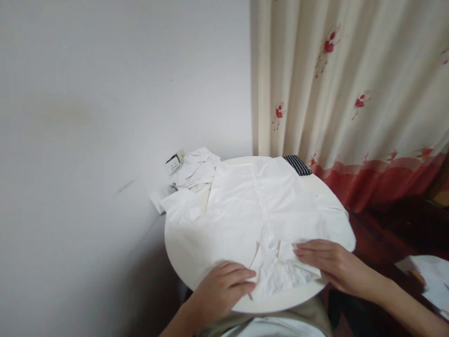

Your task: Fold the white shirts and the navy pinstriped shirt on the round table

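A white shirt (242,206) lies spread over a round white table (277,302). A seam or crease runs down its middle. Its near end has loose flaps that look like a collar. My left hand (224,285) rests at the near left edge of the cloth, fingers stretched toward the left flap. On the other side, my right hand (326,260) lies with its fingers extended over the right flap (291,255). Both thumbs are mostly hidden.
At the table's back left is a pile of white cloth pieces (198,166), beside a white power socket (172,164) by the wall. A black striped cloth (297,165) lies at the back right edge. A flowered curtain (336,103) hangs behind. White material (433,278) is at the lower right.
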